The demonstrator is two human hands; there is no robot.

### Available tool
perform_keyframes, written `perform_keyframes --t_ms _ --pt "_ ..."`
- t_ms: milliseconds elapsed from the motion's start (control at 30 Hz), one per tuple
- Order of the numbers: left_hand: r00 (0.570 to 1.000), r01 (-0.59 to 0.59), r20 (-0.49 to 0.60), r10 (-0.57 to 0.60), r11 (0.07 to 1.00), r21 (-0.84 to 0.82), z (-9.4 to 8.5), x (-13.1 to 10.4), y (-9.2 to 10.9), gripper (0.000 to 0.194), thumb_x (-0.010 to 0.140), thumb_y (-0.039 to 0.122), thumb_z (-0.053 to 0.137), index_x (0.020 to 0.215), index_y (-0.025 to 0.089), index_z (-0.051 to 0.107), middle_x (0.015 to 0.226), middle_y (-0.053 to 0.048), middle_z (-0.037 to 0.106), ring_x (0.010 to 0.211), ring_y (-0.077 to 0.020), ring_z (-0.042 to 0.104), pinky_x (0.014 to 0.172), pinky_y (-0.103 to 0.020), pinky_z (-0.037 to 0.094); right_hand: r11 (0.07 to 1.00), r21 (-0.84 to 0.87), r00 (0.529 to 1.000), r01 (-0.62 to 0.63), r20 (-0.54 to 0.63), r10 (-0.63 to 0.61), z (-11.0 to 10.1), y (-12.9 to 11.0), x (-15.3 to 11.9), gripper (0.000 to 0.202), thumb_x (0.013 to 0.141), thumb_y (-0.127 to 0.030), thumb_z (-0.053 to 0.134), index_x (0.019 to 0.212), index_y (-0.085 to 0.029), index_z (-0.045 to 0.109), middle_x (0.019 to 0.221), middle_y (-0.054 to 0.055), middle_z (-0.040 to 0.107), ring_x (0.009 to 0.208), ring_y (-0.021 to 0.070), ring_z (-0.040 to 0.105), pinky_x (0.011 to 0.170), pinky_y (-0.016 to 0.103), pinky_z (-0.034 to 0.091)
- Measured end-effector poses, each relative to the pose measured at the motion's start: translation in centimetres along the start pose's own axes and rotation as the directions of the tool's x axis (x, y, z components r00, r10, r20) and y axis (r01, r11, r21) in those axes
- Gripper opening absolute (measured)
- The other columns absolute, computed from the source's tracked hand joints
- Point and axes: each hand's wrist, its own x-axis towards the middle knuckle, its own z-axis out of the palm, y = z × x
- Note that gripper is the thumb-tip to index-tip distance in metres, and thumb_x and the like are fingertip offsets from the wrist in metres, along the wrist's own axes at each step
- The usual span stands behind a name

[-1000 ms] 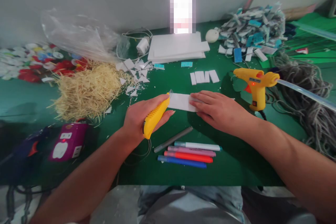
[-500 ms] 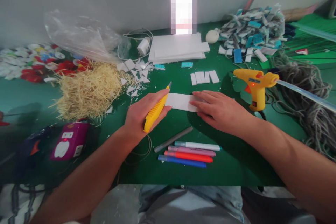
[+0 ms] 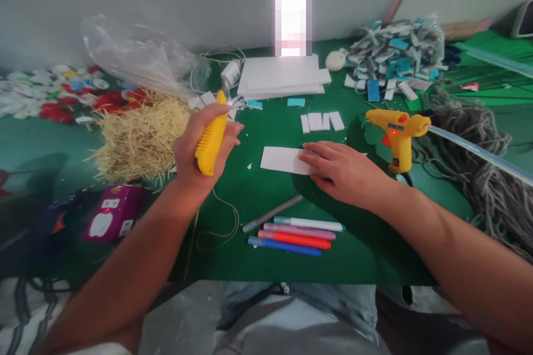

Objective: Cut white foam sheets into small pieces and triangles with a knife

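Note:
A yellow utility knife [image 3: 211,141] is held in my left hand [image 3: 200,144], blade pointing up and away, raised beside the straw pile. My right hand [image 3: 343,171] lies flat with its fingers on the right end of a white foam strip [image 3: 281,160] on the green table. Past the strip are several small white cut pieces [image 3: 321,122] in a row. Nearer my body lie a grey marker [image 3: 272,213] and several coloured markers, among them a red one [image 3: 295,239].
A yellow glue gun [image 3: 400,136] stands right of my right hand, near grey yarn [image 3: 478,150]. Straw [image 3: 141,141] and a purple power socket [image 3: 113,213] are at left. White sheets [image 3: 283,75] and a heap of foam scraps [image 3: 400,47] lie at the back.
My left hand has moved left and away from the strip with the knife, baring the strip's left end. A small white scrap now shows left of it. My right hand stays on the strip.

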Motion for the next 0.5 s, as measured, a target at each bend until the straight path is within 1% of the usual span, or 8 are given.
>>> perform_keyframes --t_ms 67,100,167,233,300,333,433,500 --pt "0.997 -0.03 0.071 0.03 1.0 -0.001 0.3 1.7 -1.1 0.025 0.109 0.03 0.064 0.133 0.025 0.057 0.111 0.01 0.076 0.097 -0.0098 0.08 0.081 -0.024 0.069 1.0 0.001 1.0 0.01 0.002 -0.01 0.0 0.0 0.0 0.042 0.1 -0.016 0.051 0.138 -0.014 0.071 0.143 0.021 0.072 0.127 0.0319 0.071 0.102 0.052 0.063" --pt "0.996 -0.056 0.065 0.056 0.998 0.006 0.5 2.9 -1.8 0.03 0.108 0.03 0.067 0.134 0.025 0.055 0.11 0.011 0.077 0.099 -0.0084 0.079 0.086 -0.023 0.068 1.0 0.003 1.0 0.015 0.005 -0.015 0.0 0.0 0.1 0.042 0.101 -0.016 0.051 0.138 -0.014 0.071 0.142 0.021 0.072 0.126 0.0319 0.071 0.102 0.051 0.063" --pt "0.985 -0.057 0.165 0.038 0.992 0.112 1.6 5.6 -3.1 0.041 0.104 0.032 0.073 0.138 0.023 0.052 0.115 0.01 0.077 0.102 -0.0074 0.077 0.094 -0.021 0.065 1.0 -0.001 1.0 0.03 0.004 -0.03 0.0 -0.1 0.1 0.042 0.101 -0.016 0.05 0.137 -0.013 0.071 0.14 0.021 0.073 0.125 0.032 0.072 0.101 0.051 0.063" --pt "0.954 -0.052 0.297 -0.039 0.955 0.292 3.3 8.4 -4.5 0.057 0.098 0.045 0.079 0.141 0.018 0.051 0.123 0.006 0.077 0.106 -0.0103 0.076 0.091 -0.017 0.061 0.999 -0.016 0.999 0.042 -0.003 -0.043 0.0 -0.2 0.1 0.042 0.101 -0.016 0.049 0.136 -0.012 0.071 0.138 0.022 0.074 0.124 0.0322 0.072 0.101 0.051 0.063" --pt "0.902 -0.048 0.405 -0.146 0.901 0.431 5.6 10.8 -5.7 0.065 0.097 0.054 0.075 0.143 0.016 0.05 0.127 0.005 0.076 0.106 -0.0116 0.076 0.084 -0.016 0.058 0.998 -0.029 0.998 0.053 -0.019 -0.054 0.0 -0.2 0.1 0.041 0.101 -0.015 0.048 0.134 -0.01 0.071 0.137 0.023 0.074 0.122 0.0328 0.073 0.1 0.051 0.064" --pt "0.89 -0.069 0.43 -0.156 0.883 0.464 6.8 11.7 -6.3 0.064 0.099 0.054 0.073 0.144 0.016 0.05 0.131 0.005 0.074 0.109 -0.0114 0.075 0.086 -0.016 0.057 0.998 -0.033 0.998 0.055 -0.022 -0.056 0.0 -0.3 0.1 0.041 0.101 -0.015 0.048 0.134 -0.009 0.071 0.138 0.023 0.074 0.122 0.033 0.073 0.1 0.051 0.064" --pt "0.846 -0.163 0.525 -0.099 0.888 0.431 9.8 13.3 -7.9 0.061 0.093 0.049 0.082 0.14 0.02 0.056 0.115 0.005 0.077 0.103 -0.0138 0.075 0.087 -0.02 0.057 0.998 -0.035 0.998 0.056 -0.015 -0.056 -0.1 -0.2 0.1 0.042 0.101 -0.015 0.047 0.135 -0.009 0.07 0.138 0.023 0.074 0.122 0.0325 0.074 0.1 0.051 0.064" --pt "0.844 -0.199 0.534 -0.051 0.895 0.399 10.9 13.5 -8.9 0.065 0.083 0.042 0.091 0.136 0.021 0.061 0.103 0.0 0.077 0.096 -0.0242 0.078 0.081 -0.031 0.06 0.998 -0.031 0.999 0.055 -0.002 -0.055 -0.1 -0.1 0.1 0.043 0.102 -0.015 0.046 0.136 -0.009 0.07 0.139 0.023 0.073 0.122 0.0327 0.073 0.1 0.051 0.064"
